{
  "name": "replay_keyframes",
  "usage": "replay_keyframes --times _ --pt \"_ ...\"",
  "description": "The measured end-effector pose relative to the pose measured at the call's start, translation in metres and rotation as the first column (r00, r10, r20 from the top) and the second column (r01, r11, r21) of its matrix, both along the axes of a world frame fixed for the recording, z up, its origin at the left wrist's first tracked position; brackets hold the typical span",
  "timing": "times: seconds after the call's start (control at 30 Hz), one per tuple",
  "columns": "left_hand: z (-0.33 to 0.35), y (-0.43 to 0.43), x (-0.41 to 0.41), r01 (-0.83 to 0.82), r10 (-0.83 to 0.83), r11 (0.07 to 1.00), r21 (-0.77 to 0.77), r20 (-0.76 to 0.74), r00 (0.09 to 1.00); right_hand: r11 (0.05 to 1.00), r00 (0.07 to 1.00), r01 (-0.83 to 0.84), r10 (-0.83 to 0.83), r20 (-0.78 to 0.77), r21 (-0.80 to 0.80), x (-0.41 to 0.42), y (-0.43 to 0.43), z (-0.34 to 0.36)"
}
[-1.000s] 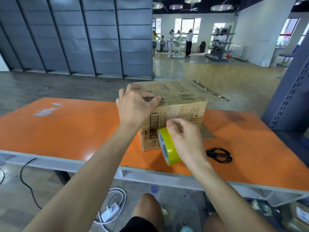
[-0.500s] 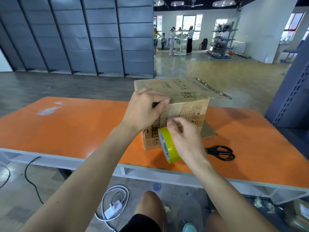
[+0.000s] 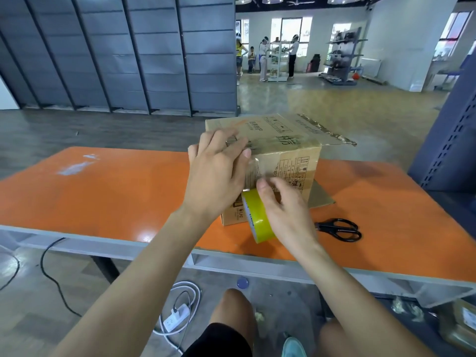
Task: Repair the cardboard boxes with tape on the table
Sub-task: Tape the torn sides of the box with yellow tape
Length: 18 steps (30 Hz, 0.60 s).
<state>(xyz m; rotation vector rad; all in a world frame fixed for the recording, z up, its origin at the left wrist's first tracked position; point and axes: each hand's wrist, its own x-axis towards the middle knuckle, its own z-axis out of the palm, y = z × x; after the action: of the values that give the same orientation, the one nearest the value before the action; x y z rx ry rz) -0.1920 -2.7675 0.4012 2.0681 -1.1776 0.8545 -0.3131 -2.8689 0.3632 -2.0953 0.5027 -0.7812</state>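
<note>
Cardboard box: the cardboard box [image 3: 288, 161] stands on the orange bench [image 3: 103, 191], right of the middle and near the front edge, with its printed front face toward the person.
Left hand: the left hand [image 3: 219, 173] lies over the left end of the box's top front edge. Its fingers are fairly straight and spread on the top panel, and the thumb stretches along the edge. It presses down and grasps nothing.
Right hand: the right hand [image 3: 286, 210] is low in front of the box's front face. Its fingers are curled round the tape roll [image 3: 257, 219], with the thumb on the roll's upper rim.
Tape roll: yellow and held on edge, close against the lower front of the box. I cannot tell whether it touches the bench.
Strip of tape: a clear strip of tape [image 3: 253, 171] runs down the front face from beside the left thumb to the roll.
Hands to each other: the left is above and the right below, near but apart, with the strip between them.
Flap: a flap [image 3: 327, 132] juts from the box's top at the far right, with crumpled old tape along its edge.
Loose cardboard: a flat sheet of cardboard [image 3: 322, 199] lies on the bench against the box's right side.
Scissors: black scissors [image 3: 340, 229] lie on the bench just right of the right hand, not touching it.
Floor: a white power adapter [image 3: 177, 318] with a looped cord and a black cable [image 3: 51, 266] lie below the bench.
Background: people [image 3: 262, 60] stand by shelves far behind.
</note>
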Motion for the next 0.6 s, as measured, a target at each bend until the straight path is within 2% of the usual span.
replay_keyframes --times 0.07,0.1,0.17,0.23,0.33,0.4,0.47,0.53,0.6 --pt "-0.010 0.007 -0.016 0.008 -0.004 0.991 -0.137 0.032 0.999 1.000 1.000 -0.019 0.019 0.003 -0.011 0.000 -0.001 0.001" --pt "-0.015 0.009 -0.025 0.023 -0.026 0.981 -0.194 -0.017 1.000 1.000 1.000 -0.018 0.018 0.000 -0.019 -0.001 -0.002 0.001" --pt "-0.023 0.013 -0.043 0.010 -0.069 0.966 -0.258 -0.222 0.973 0.999 1.000 -0.011 0.011 0.001 -0.047 -0.004 -0.003 0.000" --pt "-0.033 0.012 -0.054 -0.048 -0.060 0.967 -0.250 -0.406 0.912 0.998 1.000 -0.015 0.015 -0.003 -0.067 -0.010 -0.005 -0.001" --pt "-0.040 0.007 -0.058 -0.101 -0.033 0.971 -0.216 -0.541 0.840 0.996 0.998 -0.046 0.044 -0.036 -0.079 -0.024 -0.015 -0.005" --pt "-0.043 0.003 -0.053 -0.092 -0.073 0.970 -0.226 -0.628 0.775 0.994 0.996 -0.062 0.055 -0.076 -0.090 -0.033 -0.024 -0.007" --pt "-0.045 -0.002 -0.047 -0.037 -0.189 0.957 -0.287 -0.717 0.671 0.995 0.990 -0.066 0.056 -0.129 -0.078 -0.042 -0.036 -0.010" --pt "-0.047 -0.007 -0.046 -0.028 -0.283 0.932 -0.361 -0.776 0.564 0.993 0.975 -0.051 0.028 -0.219 -0.104 -0.050 -0.053 -0.013" --pt "-0.046 -0.010 -0.047 -0.041 -0.326 0.915 -0.400 -0.799 0.506 0.984 0.936 -0.038 -0.026 -0.350 -0.174 -0.059 -0.071 -0.014"
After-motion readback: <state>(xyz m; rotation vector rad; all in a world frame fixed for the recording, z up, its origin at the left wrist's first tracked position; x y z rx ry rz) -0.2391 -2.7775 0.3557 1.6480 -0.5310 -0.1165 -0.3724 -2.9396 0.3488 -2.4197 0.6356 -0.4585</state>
